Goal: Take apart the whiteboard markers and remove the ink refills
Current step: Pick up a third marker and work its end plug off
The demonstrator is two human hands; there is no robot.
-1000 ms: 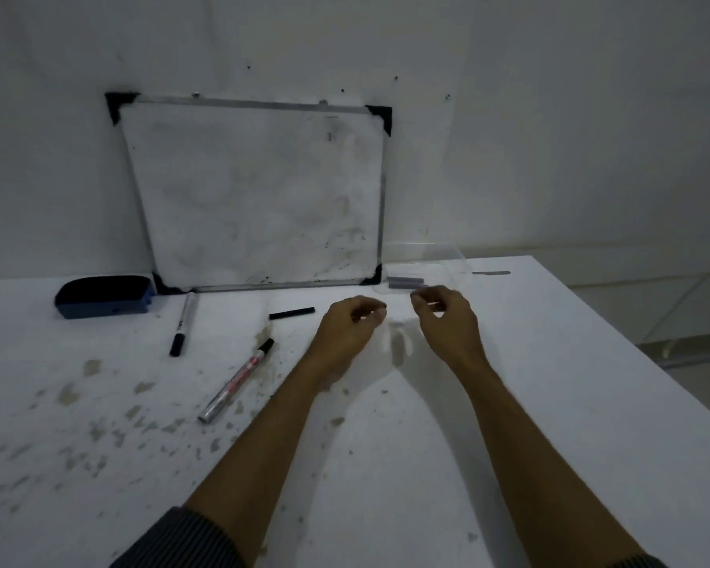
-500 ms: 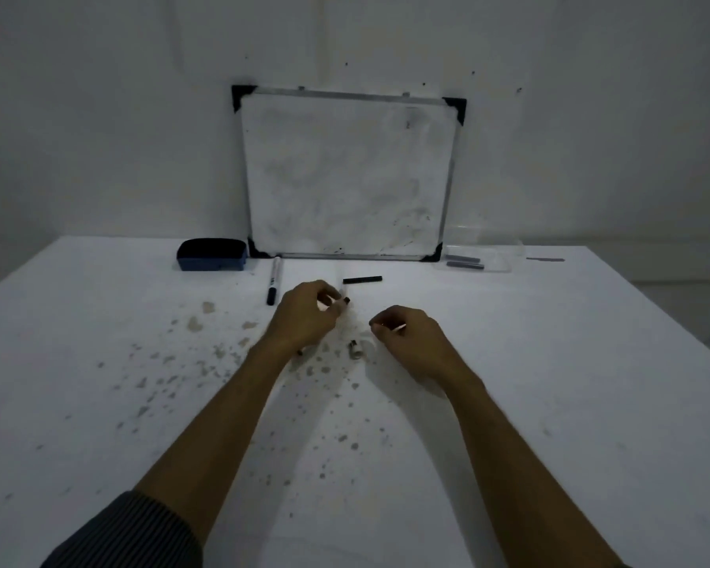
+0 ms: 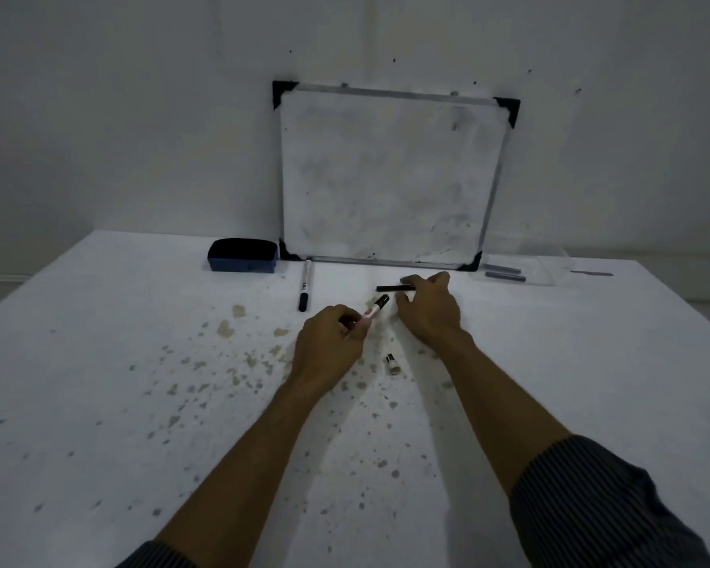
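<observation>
Just in front of the whiteboard [image 3: 390, 178], the left hand [image 3: 328, 346] pinches a light, stiff marker [image 3: 373, 311] mid-barrel, while the right hand [image 3: 427, 313], fingers spread, reaches the slim refill [image 3: 392, 288], best gripped endwise.

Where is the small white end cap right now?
In the head view, the end cap lies loose on the table, between the two forearms, just behind the hands.

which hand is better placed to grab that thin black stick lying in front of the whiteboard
Right. The right hand is open with its fingertips already at the black stick, while the left hand is busy, its grip closed on the marker.
</observation>
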